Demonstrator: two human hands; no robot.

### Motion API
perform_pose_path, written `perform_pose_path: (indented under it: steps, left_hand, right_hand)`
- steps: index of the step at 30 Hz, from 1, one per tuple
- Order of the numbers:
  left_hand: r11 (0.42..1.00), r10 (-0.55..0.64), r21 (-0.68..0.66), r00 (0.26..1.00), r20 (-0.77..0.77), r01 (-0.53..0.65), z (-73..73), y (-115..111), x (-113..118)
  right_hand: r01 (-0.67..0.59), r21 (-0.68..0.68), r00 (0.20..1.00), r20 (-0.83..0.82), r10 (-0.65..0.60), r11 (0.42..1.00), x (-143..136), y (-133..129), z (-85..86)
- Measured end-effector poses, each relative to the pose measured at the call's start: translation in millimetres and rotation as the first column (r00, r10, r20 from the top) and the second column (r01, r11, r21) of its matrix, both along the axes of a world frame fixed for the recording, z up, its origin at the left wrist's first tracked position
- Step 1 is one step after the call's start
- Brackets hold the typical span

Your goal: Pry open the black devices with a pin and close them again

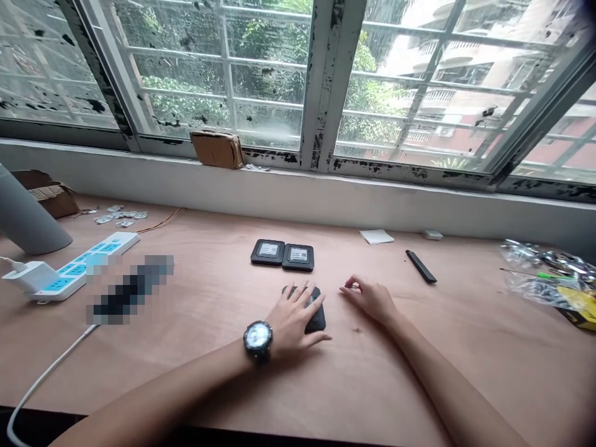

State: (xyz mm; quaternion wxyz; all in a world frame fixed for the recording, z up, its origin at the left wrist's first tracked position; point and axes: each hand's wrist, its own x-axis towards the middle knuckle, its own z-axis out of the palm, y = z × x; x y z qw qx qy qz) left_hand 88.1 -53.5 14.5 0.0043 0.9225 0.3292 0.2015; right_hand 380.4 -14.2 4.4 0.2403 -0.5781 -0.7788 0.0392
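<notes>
My left hand (289, 318), with a dark watch (257, 339) on its wrist, lies flat with fingers spread over a flat black square device (318, 319). The hand hides much of that device's top. To its right, my right hand (371, 299) rests low over the table with thumb and index finger pinched together. Whatever may be between those fingertips is too small to make out. Beyond the left hand, two similar black square devices with white labels lie side by side, a left one (268, 251) and a right one (298, 256).
On the wooden table (209, 366) are a black bar (421, 267), a white paper square (376, 236), and clear plastic bags (535, 285) at right. A power strip (88, 267), a blurred-out dark object (133, 290) and a grey cylinder (30, 214) stand left. A cardboard box (216, 149) sits on the sill.
</notes>
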Motion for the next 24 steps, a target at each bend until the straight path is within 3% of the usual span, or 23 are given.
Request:
perform_pose_path:
  steps: [4,9,14,18,21,24]
  left_hand:
    - [0.994,0.074,-0.081,0.997,0.003,-0.073,-6.9,9,14]
    - [0.995,0.063,-0.071,0.997,-0.051,-0.067,-10.0,14,-11]
    - [0.991,0.13,-0.005,0.988,-0.088,-0.131,-11.0,19,-68]
    - [0.984,0.173,0.065,0.978,-0.12,-0.166,-9.7,23,-126]
    - [0.956,0.28,0.124,0.953,-0.116,-0.266,-13.3,31,-161]
    - [0.912,0.399,0.142,0.912,-0.098,-0.384,-22.0,50,-182]
  right_hand:
    - [-0.011,-0.003,1.0,0.022,0.011,1.0,1,-5,1.2]
    - [-0.019,0.005,0.999,0.046,0.019,1.0,3,-4,3.7]
    - [-0.036,0.007,0.995,0.095,0.035,0.999,5,-3,5.5]
    - [-0.086,0.148,0.984,0.167,0.061,0.985,-4,-2,1.4]
    - [-0.183,0.239,0.962,0.244,0.123,0.954,-28,2,-3.4]
    - [-0.273,0.244,0.946,0.245,0.213,0.931,-65,13,-6.5]
